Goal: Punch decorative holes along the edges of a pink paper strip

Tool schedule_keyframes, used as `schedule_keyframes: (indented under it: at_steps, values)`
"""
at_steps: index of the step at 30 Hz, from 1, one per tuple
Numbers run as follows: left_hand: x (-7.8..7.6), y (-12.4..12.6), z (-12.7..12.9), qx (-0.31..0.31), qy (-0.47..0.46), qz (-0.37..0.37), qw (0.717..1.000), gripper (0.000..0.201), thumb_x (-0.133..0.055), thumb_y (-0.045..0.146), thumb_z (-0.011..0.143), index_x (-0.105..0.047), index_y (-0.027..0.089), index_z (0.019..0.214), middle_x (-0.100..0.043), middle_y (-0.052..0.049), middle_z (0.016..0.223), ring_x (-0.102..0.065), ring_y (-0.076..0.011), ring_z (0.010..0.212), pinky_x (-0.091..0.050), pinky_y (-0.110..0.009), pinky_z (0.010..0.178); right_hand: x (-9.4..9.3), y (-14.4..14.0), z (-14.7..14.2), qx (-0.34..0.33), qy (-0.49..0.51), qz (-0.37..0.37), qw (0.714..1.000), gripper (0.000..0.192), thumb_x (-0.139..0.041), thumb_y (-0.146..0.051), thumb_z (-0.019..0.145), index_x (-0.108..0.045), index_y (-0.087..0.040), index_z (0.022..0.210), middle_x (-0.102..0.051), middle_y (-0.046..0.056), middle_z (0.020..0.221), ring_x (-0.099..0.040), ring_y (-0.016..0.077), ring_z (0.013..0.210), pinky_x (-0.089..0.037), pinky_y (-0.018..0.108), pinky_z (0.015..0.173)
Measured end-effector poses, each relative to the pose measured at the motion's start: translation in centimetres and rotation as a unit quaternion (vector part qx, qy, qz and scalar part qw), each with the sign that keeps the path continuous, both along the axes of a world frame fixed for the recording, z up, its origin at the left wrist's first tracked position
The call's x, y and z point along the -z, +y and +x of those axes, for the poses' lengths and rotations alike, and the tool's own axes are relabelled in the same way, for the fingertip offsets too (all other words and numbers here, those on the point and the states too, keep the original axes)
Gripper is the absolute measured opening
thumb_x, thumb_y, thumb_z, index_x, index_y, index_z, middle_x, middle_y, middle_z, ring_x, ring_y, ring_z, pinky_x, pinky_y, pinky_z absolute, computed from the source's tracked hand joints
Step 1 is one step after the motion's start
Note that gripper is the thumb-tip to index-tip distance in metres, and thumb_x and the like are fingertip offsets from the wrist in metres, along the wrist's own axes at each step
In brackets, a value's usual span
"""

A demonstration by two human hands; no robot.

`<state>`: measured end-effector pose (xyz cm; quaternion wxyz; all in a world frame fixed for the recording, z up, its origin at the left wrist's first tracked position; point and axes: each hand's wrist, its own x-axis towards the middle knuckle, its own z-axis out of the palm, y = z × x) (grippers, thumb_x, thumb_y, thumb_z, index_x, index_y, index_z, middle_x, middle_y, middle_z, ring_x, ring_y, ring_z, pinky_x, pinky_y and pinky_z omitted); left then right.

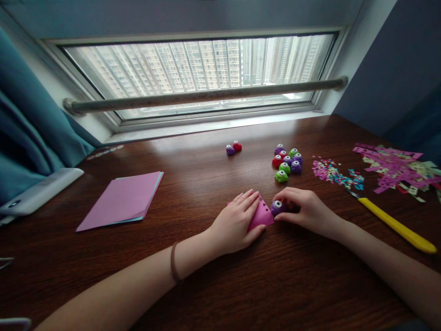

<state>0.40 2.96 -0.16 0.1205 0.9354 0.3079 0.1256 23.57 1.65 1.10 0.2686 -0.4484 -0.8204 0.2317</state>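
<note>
At a dark wooden table [193, 184] below a barred window [200, 69], a person's left hand [237, 223] lies flat, fingers spread narrowly, pinning a folded pink paper piece [262, 215] to the wood, while the right hand [305, 210] closes thumb and fingers around a small purple paper punch [277, 207] set at the paper's right edge. A row of tiny cut-outs shows along that edge, beside the punch. The risk, as it appears here, is slippage: the paper is small and the pinning hand covers most of it, so a sideways press on the punch could skew the sheet or land a hole off the line; fingertips also sit close to the tool. Beyond the hands, a cluster of coloured punches [286, 162] stands near, with a separate pair of punches [233, 148] farther back. To the right lie a scatter of paper confetti [336, 174], a heap of punched strips [392, 168] and a yellow-handled tool [396, 225], all within reach of a sweeping right elbow. The left side offers more room, with only a stack of pink sheets [122, 200] well apart from the hands and a teal curtain [31, 124] at the table's edge.
</note>
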Motion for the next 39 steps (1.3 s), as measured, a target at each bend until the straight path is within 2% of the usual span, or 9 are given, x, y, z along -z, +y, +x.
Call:
schedule_keyframes:
  at_steps: [5, 12, 20, 28, 39]
  values:
    - [0.0, 0.0, 0.0, -0.001, 0.003, 0.003, 1.000, 0.062, -0.045, 0.045, 0.086, -0.032, 0.009, 0.135, -0.031, -0.015, 0.142, -0.023, -0.0272, 0.133, -0.025, -0.045, 0.109, 0.2, -0.1, -0.1, -0.024, 0.008, -0.005, 1.000, 0.026, -0.073, -0.021, 0.072, -0.058, -0.017, 0.094, -0.057, 0.000, 0.085, -0.053, 0.0125, 0.072, -0.043, 0.022, 0.065]
    - [0.0, -0.1, 0.0, -0.005, 0.017, 0.011, 1.000, 0.063, -0.044, 0.047, 0.086, -0.032, 0.008, 0.135, -0.030, -0.015, 0.142, -0.021, -0.0268, 0.134, -0.022, -0.044, 0.110, 0.2, -0.2, -0.4, -0.060, 0.032, -0.006, 0.998, 0.028, -0.066, -0.012, 0.076, -0.061, -0.018, 0.102, -0.056, 0.003, 0.096, -0.053, 0.0148, 0.089, -0.043, 0.024, 0.079]
    - [-0.2, -0.1, 0.1, -0.008, 0.027, 0.019, 0.999, 0.063, -0.043, 0.049, 0.086, -0.032, 0.011, 0.136, -0.030, -0.014, 0.142, -0.020, -0.0262, 0.134, -0.018, -0.045, 0.110, -0.3, -0.4, -0.6, -0.078, 0.052, -0.021, 0.995, 0.037, -0.063, -0.011, 0.077, -0.056, -0.020, 0.112, -0.056, 0.004, 0.100, -0.053, 0.0153, 0.091, -0.044, 0.025, 0.080]
    - [-0.1, -0.1, 0.1, -0.012, 0.024, 0.014, 1.000, 0.063, -0.044, 0.050, 0.086, -0.032, 0.014, 0.136, -0.031, -0.013, 0.142, -0.022, -0.0257, 0.134, -0.018, -0.046, 0.110, -0.1, -0.4, -0.9, -0.075, 0.068, -0.026, 0.994, 0.038, -0.065, -0.011, 0.077, -0.056, -0.020, 0.113, -0.058, 0.003, 0.096, -0.055, 0.0141, 0.085, -0.046, 0.024, 0.076]
    - [-0.1, -0.1, 0.1, -0.018, 0.016, 0.006, 1.000, 0.064, -0.045, 0.049, 0.085, -0.032, 0.012, 0.135, -0.031, -0.013, 0.142, -0.022, -0.0248, 0.134, -0.019, -0.045, 0.110, -0.1, -0.4, -1.0, -0.083, 0.087, -0.036, 0.992, 0.039, -0.064, -0.009, 0.077, -0.056, -0.022, 0.113, -0.061, 0.001, 0.101, -0.056, 0.0126, 0.089, -0.044, 0.022, 0.079]
